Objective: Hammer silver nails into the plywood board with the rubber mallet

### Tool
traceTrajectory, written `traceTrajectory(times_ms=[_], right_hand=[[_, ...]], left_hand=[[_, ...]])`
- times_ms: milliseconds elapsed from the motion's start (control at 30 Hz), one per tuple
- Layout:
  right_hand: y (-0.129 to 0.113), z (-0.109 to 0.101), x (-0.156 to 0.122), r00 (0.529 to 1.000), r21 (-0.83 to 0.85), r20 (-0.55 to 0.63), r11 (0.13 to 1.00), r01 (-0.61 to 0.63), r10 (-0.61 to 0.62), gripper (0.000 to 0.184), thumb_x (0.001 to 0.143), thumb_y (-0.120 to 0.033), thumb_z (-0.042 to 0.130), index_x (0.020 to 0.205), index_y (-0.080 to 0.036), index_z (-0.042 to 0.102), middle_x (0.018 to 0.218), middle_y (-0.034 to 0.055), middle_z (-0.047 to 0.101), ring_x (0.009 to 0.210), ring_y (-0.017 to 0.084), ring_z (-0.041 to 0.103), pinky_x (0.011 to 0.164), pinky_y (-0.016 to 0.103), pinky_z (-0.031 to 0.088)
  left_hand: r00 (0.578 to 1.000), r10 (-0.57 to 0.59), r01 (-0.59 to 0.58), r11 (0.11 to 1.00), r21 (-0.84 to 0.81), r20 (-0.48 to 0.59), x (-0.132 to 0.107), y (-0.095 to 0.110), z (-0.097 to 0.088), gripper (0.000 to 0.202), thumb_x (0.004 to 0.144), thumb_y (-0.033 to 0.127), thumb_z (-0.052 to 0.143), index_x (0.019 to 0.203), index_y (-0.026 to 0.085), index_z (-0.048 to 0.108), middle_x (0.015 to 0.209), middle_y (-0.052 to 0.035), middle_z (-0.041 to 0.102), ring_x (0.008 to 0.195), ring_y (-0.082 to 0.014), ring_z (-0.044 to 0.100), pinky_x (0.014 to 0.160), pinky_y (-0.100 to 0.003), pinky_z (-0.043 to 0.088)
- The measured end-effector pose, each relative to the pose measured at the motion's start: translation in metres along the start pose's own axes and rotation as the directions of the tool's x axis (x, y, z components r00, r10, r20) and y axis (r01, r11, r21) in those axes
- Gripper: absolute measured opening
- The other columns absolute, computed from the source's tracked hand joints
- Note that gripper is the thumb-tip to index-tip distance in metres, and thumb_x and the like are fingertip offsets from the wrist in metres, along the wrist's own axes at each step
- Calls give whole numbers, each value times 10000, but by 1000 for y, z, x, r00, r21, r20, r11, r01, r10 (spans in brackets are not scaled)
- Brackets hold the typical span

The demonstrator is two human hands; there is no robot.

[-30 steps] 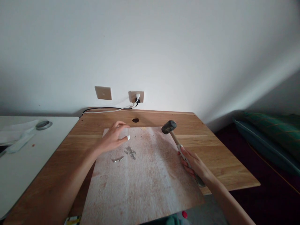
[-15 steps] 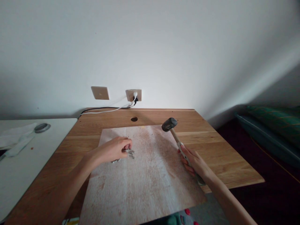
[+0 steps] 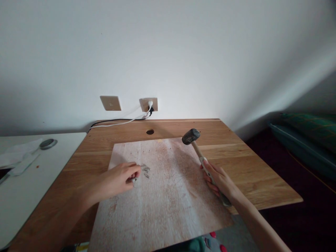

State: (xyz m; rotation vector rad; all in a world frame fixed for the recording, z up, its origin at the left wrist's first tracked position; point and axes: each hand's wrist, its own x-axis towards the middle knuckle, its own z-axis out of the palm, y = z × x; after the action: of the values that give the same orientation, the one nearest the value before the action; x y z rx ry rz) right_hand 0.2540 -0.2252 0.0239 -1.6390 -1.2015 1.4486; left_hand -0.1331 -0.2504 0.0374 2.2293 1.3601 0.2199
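My right hand (image 3: 214, 176) is closed round the handle of a mallet (image 3: 191, 137). The mallet's dark head points up and away, above the right edge of a worn, whitish wooden board (image 3: 157, 203). My left hand (image 3: 130, 175) is low over the board's left part, thumb and fingers pinched together. A small shiny metal piece (image 3: 134, 181) shows under the fingertips; its kind cannot be made out. Just right of these fingers lie several small grey metal pieces (image 3: 145, 170) in a loose pile. A row of small holes or dots runs along the board's far side.
The board lies on a wooden desktop (image 3: 252, 175) with a round cable hole (image 3: 150, 132). Cables run from a wall socket (image 3: 148, 104) along its back edge. At left, a white table (image 3: 34, 196) bears a roll of tape (image 3: 48, 144). A cushion (image 3: 301, 150) is at right.
My left hand has moved slightly left and towards me, from over the metal pile to the small shiny piece beside it. The right hand and mallet stay nearly the same.
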Motion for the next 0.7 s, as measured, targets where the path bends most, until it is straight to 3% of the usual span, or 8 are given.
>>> traceTrajectory(times_ms=[167, 333, 400, 567, 700], right_hand=[[-1, 1, 0, 1000, 3, 2, 1000, 2, -2, 735, 702, -929, 634, 954, -245, 536, 500, -137, 425, 303, 45, 306, 269, 158, 261], [1, 0, 1, 1000, 19, 0, 1000, 3, -3, 727, 701, -918, 646, 961, -250, 528, 494, -139, 429, 301, 48, 301, 268, 159, 261], [2, -1, 1, 1000, 28, 2, 1000, 1, -1, 708, 711, -903, 653, 956, -252, 526, 500, -136, 435, 301, 49, 304, 266, 160, 265], [2, 0, 0, 1000, 39, 8, 999, 8, -8, 675, 730, -878, 665, 947, -254, 524, 517, -131, 440, 307, 50, 315, 265, 156, 269], [1, -1, 0, 1000, 37, 6, 999, 14, -14, 671, 731, -877, 665, 932, -255, 514, 518, -131, 446, 304, 48, 314, 266, 157, 264]], left_hand=[[988, 128, -129, 992, -7, -90, 16, 13, 7, 311, 774, 11, 509, 957, 226, 640, 958, -2, 678, 813, -166, 639, 733, -283, 436], [972, 24, -4, 997, 83, -235, 18, -12, 4, 527, 848, 65, 515, 1333, 232, 635, 1143, -75, 716, 999, -239, 684, 882, -358, 490], [971, -11, 29, 997, 73, -240, 15, -17, 3, 538, 873, 92, 521, 1384, 228, 622, 1196, -94, 720, 1059, -257, 686, 911, -371, 483], [999, -36, 35, 999, -39, -35, 13, 4, -6, 326, 843, 67, 498, 1013, 226, 726, 858, -14, 714, 805, -200, 673, 729, -303, 420], [998, -64, 64, 996, -59, -13, 18, 15, -10, 292, 812, 61, 489, 923, 202, 719, 833, -16, 725, 783, -184, 667, 704, -288, 405]])
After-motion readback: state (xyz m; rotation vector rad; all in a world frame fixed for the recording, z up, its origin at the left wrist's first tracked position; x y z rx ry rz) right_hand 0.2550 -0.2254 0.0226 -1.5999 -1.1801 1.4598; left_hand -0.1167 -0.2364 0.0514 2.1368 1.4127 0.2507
